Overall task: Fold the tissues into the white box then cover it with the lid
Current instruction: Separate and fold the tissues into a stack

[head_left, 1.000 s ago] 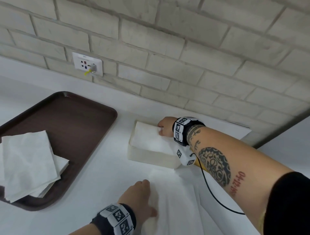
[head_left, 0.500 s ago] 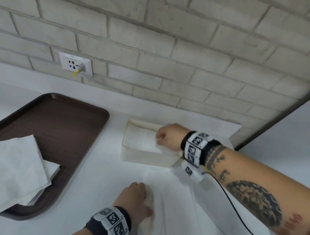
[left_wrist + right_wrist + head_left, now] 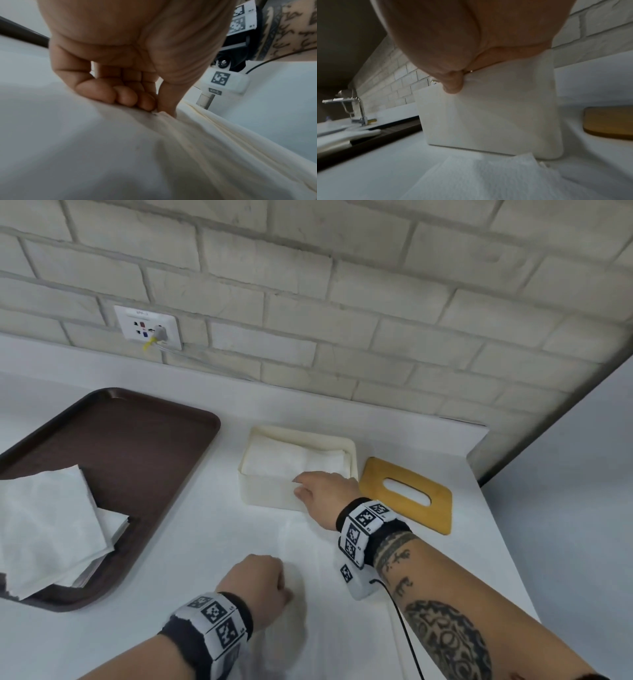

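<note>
The white box (image 3: 267, 493) stands on the counter with folded tissues (image 3: 291, 460) inside. My right hand (image 3: 308, 487) is at its near rim. In the right wrist view the thumb (image 3: 453, 86) lies against the box's front wall (image 3: 488, 115), and the palm hides the fingers. A wooden lid (image 3: 431, 518) with an oval slot lies flat to the right of the box. One tissue (image 3: 325, 594) is spread on the counter in front of the box. My left hand (image 3: 260, 587) is curled on its left edge, fingers and thumb pinching the paper (image 3: 188, 148).
A brown tray (image 3: 137, 446) at the left carries a stack of unfolded tissues (image 3: 44, 525). The brick wall behind has a socket (image 3: 149, 326) with a plug in it. A faucet (image 3: 356, 108) stands far left. The counter ends just right of the lid.
My right hand has drawn back from the box's far right corner, over the tissues, to the near rim. This uncovers the lid. The left hand has stayed on the spread tissue.
</note>
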Available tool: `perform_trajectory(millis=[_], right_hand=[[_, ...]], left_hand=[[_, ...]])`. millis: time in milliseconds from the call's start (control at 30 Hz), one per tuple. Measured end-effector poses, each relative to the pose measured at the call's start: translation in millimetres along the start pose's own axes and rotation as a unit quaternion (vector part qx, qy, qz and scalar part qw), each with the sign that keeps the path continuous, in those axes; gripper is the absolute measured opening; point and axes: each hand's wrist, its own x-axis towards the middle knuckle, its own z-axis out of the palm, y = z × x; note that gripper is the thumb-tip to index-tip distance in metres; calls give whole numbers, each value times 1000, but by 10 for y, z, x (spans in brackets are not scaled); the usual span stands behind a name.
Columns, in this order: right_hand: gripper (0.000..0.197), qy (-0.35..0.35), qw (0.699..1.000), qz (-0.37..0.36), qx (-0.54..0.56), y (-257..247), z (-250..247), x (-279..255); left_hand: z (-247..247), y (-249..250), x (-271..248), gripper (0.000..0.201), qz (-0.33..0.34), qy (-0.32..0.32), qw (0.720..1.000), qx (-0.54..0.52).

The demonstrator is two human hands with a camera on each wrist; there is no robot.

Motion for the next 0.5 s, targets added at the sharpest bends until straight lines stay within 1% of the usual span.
perform_trajectory(millis=[33,67,133,167,200,233,267,300,333,367,400,433,467,500], right_hand=[[35,27,998,-11,53,29,6,-36],[34,74,990,-24,119,58,13,-92],[26,201,951,-34,233,135,65,-269],[22,258,929,-21,265,172,107,-394],[19,297,913,4,279,203,161,-530],[18,311,908,39,279,226,229,-669],[16,296,913,78,270,235,312,-804],[15,255,927,117,249,233,416,-923],[13,196,944,151,220,214,530,-1020],[19,128,957,183,186,172,644,-1099],[33,72,963,206,156,106,741,-1162],[49,33,965,222,133,39,829,-1201],[61,17,965,234,116,-27,893,-1221],[67,15,962,248,112,-81,933,-1223]], left_hand=[[21,-29,-15,23,-2,12,1000,-8],[31,-65,-31,24,-3,20,1000,-13],[16,-169,-74,25,-1,27,1000,-13],[-7,-239,-95,25,2,26,1000,-11],[-49,-312,-122,25,7,30,999,-11],[-96,-388,-150,25,10,33,999,-13],[-145,-459,-181,26,13,39,999,-19],[-192,-522,-216,27,15,45,998,-28],[-245,-574,-247,27,18,51,998,-40],[-298,-621,-274,26,21,55,997,-54],[-352,-673,-285,26,25,59,996,-67],[-410,-734,-281,26,24,68,994,-80],[-466,-802,-271,27,18,84,992,-97],[-512,-873,-257,26,8,101,988,-115]])
